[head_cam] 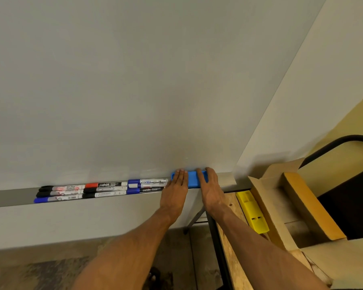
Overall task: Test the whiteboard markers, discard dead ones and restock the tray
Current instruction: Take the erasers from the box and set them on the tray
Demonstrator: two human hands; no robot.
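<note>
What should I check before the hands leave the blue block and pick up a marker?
1. Hands free: ok, left hand and right hand lie flat on the blue block.
2. Markers in the tray: ok, in rows.
3. Caps on: ok where visible.
4. Whiteboard bare for test strokes: ok.
5. Cardboard box open: ok.
6. Which markers are dead: cannot tell.

Head-worn view, close, downward onto marker tray (11,196)
</note>
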